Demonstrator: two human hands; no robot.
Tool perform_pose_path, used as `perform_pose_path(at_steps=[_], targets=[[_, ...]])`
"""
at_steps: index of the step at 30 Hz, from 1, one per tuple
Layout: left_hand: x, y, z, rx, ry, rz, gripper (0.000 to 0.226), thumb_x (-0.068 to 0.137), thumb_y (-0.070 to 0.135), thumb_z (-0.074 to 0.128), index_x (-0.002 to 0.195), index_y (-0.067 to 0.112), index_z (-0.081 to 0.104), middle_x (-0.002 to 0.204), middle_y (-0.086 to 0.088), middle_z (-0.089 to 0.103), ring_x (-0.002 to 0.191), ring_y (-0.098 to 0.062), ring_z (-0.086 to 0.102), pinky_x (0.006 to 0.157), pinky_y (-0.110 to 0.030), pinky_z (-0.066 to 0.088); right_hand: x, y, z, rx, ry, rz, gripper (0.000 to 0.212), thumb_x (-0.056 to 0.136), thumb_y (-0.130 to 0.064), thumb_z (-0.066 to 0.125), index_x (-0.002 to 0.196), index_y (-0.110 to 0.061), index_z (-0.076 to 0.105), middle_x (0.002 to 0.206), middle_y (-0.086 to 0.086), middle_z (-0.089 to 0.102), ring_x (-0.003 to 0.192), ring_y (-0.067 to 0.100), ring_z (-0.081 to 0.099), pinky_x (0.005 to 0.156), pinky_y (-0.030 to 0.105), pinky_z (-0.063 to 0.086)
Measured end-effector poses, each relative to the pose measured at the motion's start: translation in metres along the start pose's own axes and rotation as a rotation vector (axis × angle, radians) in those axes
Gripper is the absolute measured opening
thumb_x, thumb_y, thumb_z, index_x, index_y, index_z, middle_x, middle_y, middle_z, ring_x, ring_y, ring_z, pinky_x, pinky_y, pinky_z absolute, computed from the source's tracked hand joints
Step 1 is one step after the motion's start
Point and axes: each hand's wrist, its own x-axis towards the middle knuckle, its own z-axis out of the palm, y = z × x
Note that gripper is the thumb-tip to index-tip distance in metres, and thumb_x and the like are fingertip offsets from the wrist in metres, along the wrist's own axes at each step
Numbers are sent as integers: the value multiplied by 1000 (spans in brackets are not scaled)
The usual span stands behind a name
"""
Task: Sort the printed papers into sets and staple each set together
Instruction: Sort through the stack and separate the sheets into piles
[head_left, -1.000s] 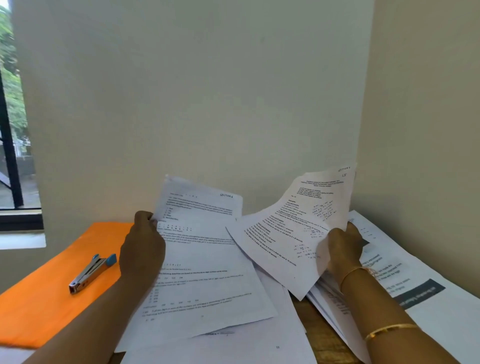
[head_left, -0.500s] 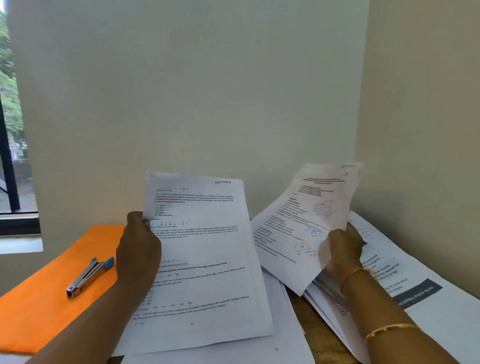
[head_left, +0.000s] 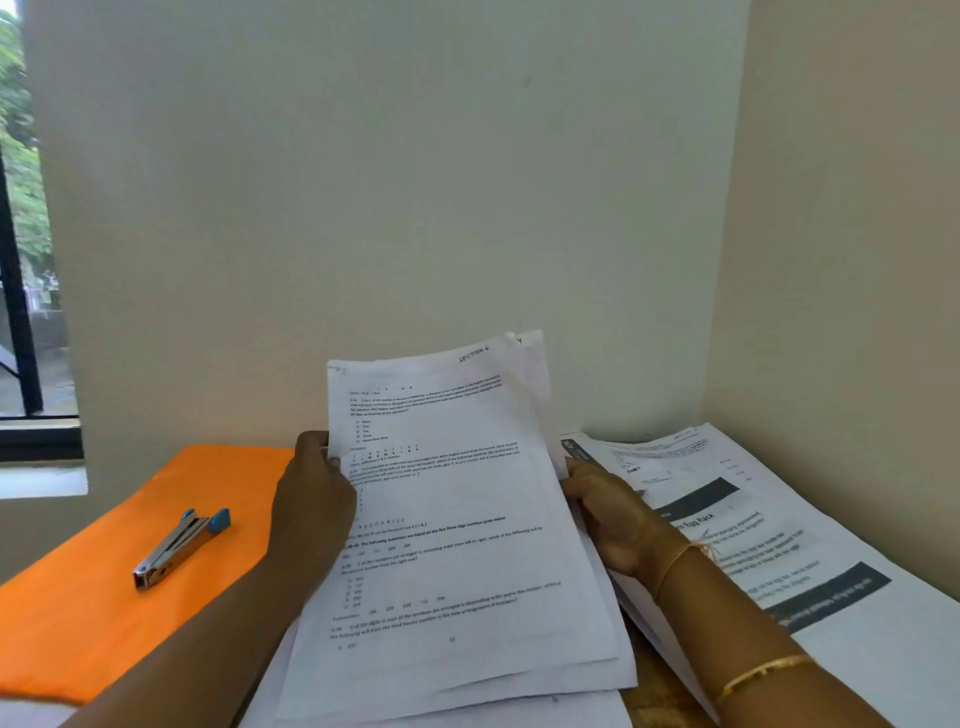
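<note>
since 1 second ago the sheet in the right hand (head_left: 608, 514) has swung in behind the page in the left hand (head_left: 311, 499), so the 2 now form 1 set (head_left: 457, 519), raised at centre. the left hand grips its left edge. the right hand seems to pinch the right edge, fingers mostly hidden. the stapler (head_left: 179, 545) lies untouched on the orange cover (head_left: 93, 613), so squaring and stapling probably come next.

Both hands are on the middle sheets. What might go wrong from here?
The held sheets are not squared: a back page sticks out at the top right, so stapling now may give a crooked set. The stapler lies apart on the orange surface; freeing the left hand or right hand to fetch it may let pages slip.
</note>
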Motion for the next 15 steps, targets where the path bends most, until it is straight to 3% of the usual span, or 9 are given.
perform_pose_path(at_steps=[3,4,7,8,11,13,15], targets=[[-5,5,2,-65,-26,-13,21,99,12,42,120,12,44,98,2,53,73,-9,51,57,-26,40,-4,-2,2,63,-36,34,31,93,-3,44,117,0,63,97,16,71,79,26,68,66,34,57],[-6,6,3,-75,-29,-14,23,99,11,43,122,12,43,96,4,51,70,-3,48,54,-22,36,-5,-3,4,98,-61,38,31,96,-12,44,118,-1,63,99,15,71,81,26,68,67,33,56],[-5,4,3,-89,-29,-20,27,97,10,46,124,12,42,100,2,51,69,0,47,52,-19,35,-6,-6,5,219,-165,67,54,99,-48,33,122,-10,63,120,15,65,109,32,62,91,41,49],[-4,3,3,-90,-31,-23,29,97,9,47,125,12,41,102,1,52,69,-1,48,52,-19,35,-7,-7,6,221,-199,74,55,98,-51,32,123,-12,63,122,15,64,113,33,61,94,42,47],[-3,2,4,-87,-49,-23,33,96,10,50,128,13,40,100,1,53,69,-5,50,53,-20,37,-5,-4,6,82,-201,40,31,98,-17,45,124,-5,58,118,18,66,101,32,65,85,40,55],[-2,-1,5,-86,-50,-30,34,96,13,51,129,13,41,90,4,55,69,-8,51,54,-26,41,0,-2,4,6,-80,4,33,93,4,44,123,-1,55,114,19,66,90,32,65,74,37,58],[2,-4,4,-65,-43,-42,30,96,17,50,126,12,44,81,2,57,67,-15,53,57,-34,43,3,-4,0,48,68,-63,34,91,10,43,121,-1,55,104,17,67,83,30,64,65,33,57]])
